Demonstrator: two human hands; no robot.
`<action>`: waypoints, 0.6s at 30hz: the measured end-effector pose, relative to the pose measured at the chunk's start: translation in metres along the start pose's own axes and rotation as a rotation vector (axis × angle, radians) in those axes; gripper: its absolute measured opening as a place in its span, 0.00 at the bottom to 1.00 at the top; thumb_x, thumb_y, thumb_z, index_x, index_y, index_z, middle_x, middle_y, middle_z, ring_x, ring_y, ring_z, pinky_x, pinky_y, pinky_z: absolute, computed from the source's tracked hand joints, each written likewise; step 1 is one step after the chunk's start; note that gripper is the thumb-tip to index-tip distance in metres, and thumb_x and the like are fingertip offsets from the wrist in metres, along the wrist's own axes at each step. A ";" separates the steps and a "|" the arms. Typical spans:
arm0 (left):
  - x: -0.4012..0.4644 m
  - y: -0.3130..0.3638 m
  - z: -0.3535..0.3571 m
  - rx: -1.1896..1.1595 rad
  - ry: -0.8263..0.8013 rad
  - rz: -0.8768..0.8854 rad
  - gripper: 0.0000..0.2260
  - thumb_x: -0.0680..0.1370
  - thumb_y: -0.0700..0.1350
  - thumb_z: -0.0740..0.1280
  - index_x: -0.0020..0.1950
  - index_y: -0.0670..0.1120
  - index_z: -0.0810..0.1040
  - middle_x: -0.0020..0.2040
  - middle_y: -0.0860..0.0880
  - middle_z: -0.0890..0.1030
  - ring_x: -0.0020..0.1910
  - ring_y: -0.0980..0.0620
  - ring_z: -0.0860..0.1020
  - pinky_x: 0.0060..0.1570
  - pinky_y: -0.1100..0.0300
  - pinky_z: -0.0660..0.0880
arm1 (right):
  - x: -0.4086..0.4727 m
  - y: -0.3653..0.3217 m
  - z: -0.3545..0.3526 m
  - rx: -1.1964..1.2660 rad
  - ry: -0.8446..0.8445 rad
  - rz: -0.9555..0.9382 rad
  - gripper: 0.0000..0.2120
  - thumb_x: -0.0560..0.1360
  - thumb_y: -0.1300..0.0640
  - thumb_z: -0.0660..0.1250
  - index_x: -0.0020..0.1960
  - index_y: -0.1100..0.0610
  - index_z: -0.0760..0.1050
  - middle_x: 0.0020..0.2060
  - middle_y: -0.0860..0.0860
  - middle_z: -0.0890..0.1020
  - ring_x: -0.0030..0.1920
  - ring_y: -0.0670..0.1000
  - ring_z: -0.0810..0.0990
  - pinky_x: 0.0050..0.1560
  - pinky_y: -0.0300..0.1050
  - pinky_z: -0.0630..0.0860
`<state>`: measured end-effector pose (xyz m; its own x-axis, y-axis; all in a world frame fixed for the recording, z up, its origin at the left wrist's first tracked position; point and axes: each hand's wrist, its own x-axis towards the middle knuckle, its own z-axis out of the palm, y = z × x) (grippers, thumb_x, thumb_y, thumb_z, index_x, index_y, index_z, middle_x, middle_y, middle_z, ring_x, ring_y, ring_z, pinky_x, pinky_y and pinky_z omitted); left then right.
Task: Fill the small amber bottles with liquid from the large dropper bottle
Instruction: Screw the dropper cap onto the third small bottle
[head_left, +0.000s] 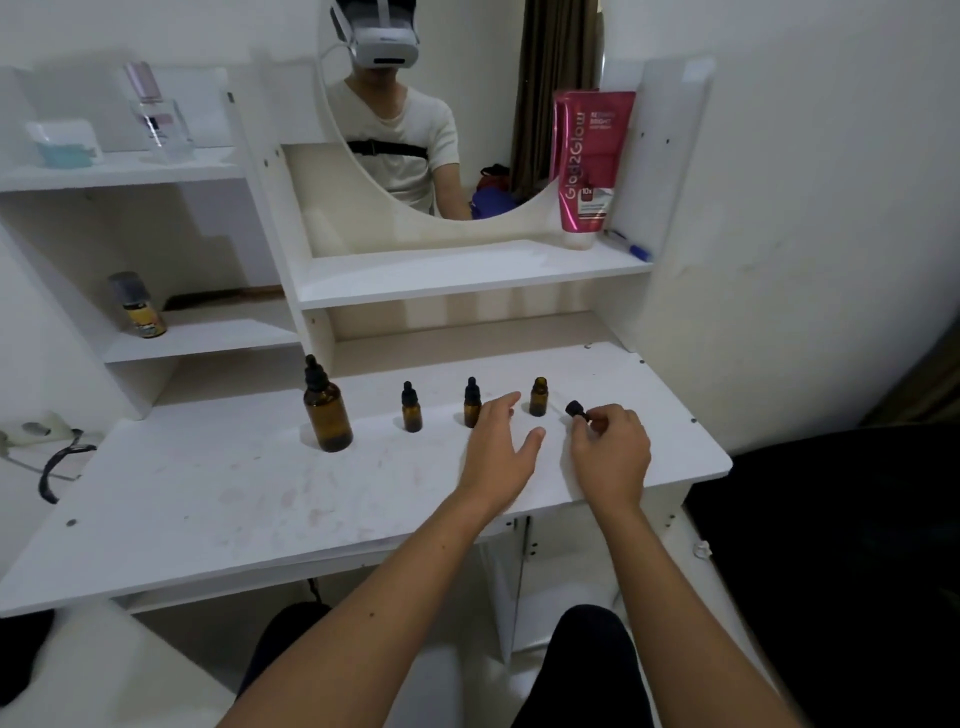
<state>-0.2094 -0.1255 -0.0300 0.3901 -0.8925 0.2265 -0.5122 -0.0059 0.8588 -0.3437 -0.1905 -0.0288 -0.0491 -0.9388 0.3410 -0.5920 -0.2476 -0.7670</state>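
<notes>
On the white desk (218, 499) a large amber dropper bottle (326, 411) stands capped at the left. To its right stand three small amber bottles: the left one (411, 408) and the middle one (471, 403) wear black dropper caps, while the right one (538, 397) is uncapped. My right hand (612, 453) pinches that bottle's black dropper cap (575, 409) just right of it. My left hand (501, 448) hovers with fingers spread, between the middle and right small bottles, partly covering the middle one's base.
A shelf above holds a pink tube (589, 166) and a blue pen (629, 246). A round mirror (462, 104) shows a person in a headset. Left shelves carry a yellow-labelled can (138, 306) and clear containers (161, 117). A black cable (57, 462) lies at the desk's left end.
</notes>
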 end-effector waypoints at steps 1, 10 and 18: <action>0.005 -0.001 0.004 0.017 0.005 -0.014 0.27 0.82 0.49 0.68 0.79 0.48 0.64 0.78 0.50 0.66 0.75 0.51 0.69 0.74 0.51 0.70 | 0.001 -0.001 -0.002 0.035 0.007 0.021 0.08 0.80 0.57 0.72 0.56 0.60 0.81 0.50 0.53 0.81 0.48 0.51 0.78 0.49 0.40 0.69; 0.042 0.004 0.024 0.066 0.047 -0.017 0.21 0.81 0.48 0.69 0.73 0.49 0.71 0.65 0.53 0.77 0.61 0.55 0.78 0.64 0.50 0.77 | 0.010 0.005 -0.015 0.530 0.061 0.187 0.07 0.79 0.62 0.72 0.56 0.55 0.82 0.50 0.47 0.87 0.50 0.38 0.84 0.58 0.32 0.79; 0.048 0.000 0.025 0.041 0.073 0.000 0.10 0.82 0.47 0.69 0.63 0.49 0.77 0.56 0.54 0.81 0.54 0.56 0.80 0.58 0.54 0.79 | 0.027 -0.007 -0.003 0.745 0.083 0.065 0.07 0.83 0.61 0.68 0.59 0.54 0.80 0.52 0.49 0.87 0.57 0.50 0.86 0.66 0.57 0.80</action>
<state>-0.2101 -0.1794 -0.0302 0.4442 -0.8571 0.2608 -0.5427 -0.0258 0.8395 -0.3438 -0.2137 -0.0125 -0.1436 -0.9431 0.2998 0.1137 -0.3167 -0.9417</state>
